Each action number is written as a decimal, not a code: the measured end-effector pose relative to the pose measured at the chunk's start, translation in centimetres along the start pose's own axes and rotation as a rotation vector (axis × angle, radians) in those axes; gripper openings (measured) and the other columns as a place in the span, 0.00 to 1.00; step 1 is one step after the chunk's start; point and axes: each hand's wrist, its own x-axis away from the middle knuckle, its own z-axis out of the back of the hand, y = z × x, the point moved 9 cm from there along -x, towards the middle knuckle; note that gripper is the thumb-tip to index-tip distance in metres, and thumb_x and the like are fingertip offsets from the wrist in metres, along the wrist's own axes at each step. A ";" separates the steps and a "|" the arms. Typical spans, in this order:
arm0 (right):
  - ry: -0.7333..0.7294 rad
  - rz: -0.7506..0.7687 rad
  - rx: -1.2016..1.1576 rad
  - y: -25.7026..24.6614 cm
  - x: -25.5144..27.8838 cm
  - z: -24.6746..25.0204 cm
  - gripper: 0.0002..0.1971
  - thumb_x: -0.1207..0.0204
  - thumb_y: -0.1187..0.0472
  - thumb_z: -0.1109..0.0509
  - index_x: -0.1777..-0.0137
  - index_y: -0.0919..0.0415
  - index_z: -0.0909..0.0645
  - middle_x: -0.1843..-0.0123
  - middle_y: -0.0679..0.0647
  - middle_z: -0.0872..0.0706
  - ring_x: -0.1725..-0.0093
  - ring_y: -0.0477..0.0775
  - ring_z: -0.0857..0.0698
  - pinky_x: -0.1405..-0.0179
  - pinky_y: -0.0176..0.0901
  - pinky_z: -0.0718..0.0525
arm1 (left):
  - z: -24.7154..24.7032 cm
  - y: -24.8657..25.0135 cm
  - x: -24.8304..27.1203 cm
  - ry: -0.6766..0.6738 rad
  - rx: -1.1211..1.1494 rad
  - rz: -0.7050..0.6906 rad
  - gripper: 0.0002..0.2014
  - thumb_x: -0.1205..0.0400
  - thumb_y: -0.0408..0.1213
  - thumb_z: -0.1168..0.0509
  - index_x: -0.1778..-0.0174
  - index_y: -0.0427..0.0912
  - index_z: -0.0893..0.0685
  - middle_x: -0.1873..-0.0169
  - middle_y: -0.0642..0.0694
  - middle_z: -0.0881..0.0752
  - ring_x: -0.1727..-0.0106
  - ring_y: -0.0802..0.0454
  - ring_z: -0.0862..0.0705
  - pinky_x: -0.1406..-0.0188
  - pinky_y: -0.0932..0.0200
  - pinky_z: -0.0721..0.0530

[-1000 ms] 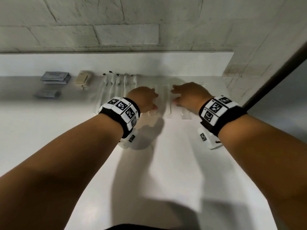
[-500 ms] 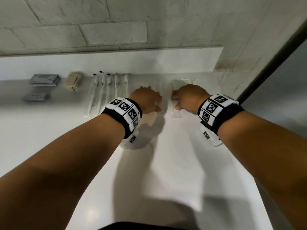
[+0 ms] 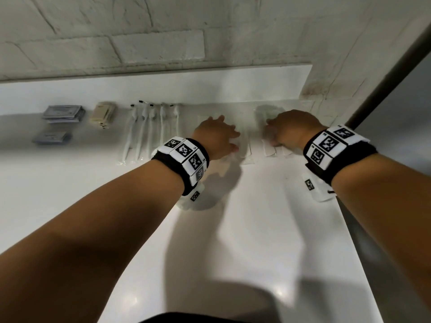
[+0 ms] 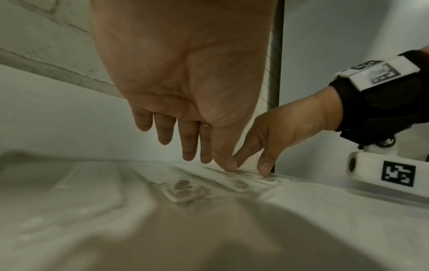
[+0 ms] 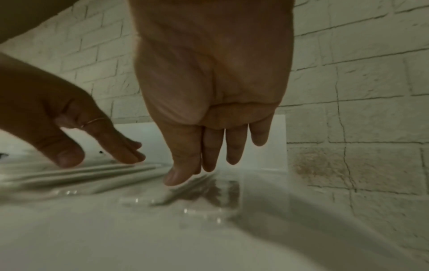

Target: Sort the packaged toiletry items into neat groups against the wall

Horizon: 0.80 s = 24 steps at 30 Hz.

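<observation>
clear packets | long axes toward wall | both hands spread, fingertips pressing packets

Setting: bathroom or hotel washroom. Evidence: white desk with low backsplash against whitewashed brick wall; wrapped toothbrushes and sachet packs laid out.
</observation>
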 end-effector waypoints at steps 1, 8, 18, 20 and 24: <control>-0.018 0.002 0.010 -0.1 0.2 -0.4 0.21 0.24 0.53 0.32 0.30 0.48 0.21 0.33 0.54 0.18 0.35 0.63 0.19 0.37 0.50 0.23 | -0.1 0.8 -0.3 -0.005 -0.013 -0.028 0.25 0.17 0.54 0.40 0.24 0.54 0.27 0.22 0.50 0.29 0.18 0.44 0.40 0.21 0.48 0.43; -0.014 0.032 -0.036 -0.8 0.1 -1.0 0.24 0.27 0.51 0.29 0.29 0.44 0.22 0.31 0.54 0.18 0.33 0.64 0.20 0.35 0.50 0.25 | -0.2 3.6 -0.9 0.014 -0.107 -0.128 0.11 0.19 0.45 0.43 0.50 0.49 0.15 0.45 0.52 0.14 0.32 0.42 0.26 0.34 0.48 0.31; -0.051 -0.014 0.005 3.5 1.2 -1.5 0.23 0.20 0.52 0.35 0.25 0.52 0.26 0.27 0.58 0.21 0.30 0.65 0.23 0.34 0.49 0.25 | -1.0 7.4 -2.3 0.004 -0.162 -0.259 0.17 0.15 0.44 0.47 0.34 0.51 0.19 0.31 0.50 0.20 0.24 0.41 0.31 0.24 0.45 0.38; -0.048 -0.011 -0.023 3.6 1.3 -1.6 0.25 0.20 0.51 0.34 0.23 0.51 0.28 0.25 0.58 0.23 0.28 0.64 0.24 0.32 0.49 0.27 | -1.5 7.6 -2.4 -0.017 -0.157 -0.264 0.15 0.16 0.42 0.47 0.39 0.51 0.18 0.34 0.52 0.18 0.24 0.40 0.31 0.23 0.43 0.40; -0.053 0.006 -0.010 3.5 1.1 -1.8 0.25 0.20 0.51 0.33 0.24 0.51 0.27 0.26 0.57 0.22 0.29 0.64 0.24 0.31 0.50 0.26 | -1.7 7.4 -2.6 -0.013 -0.157 -0.251 0.18 0.16 0.41 0.48 0.32 0.51 0.21 0.33 0.50 0.20 0.25 0.40 0.30 0.24 0.43 0.39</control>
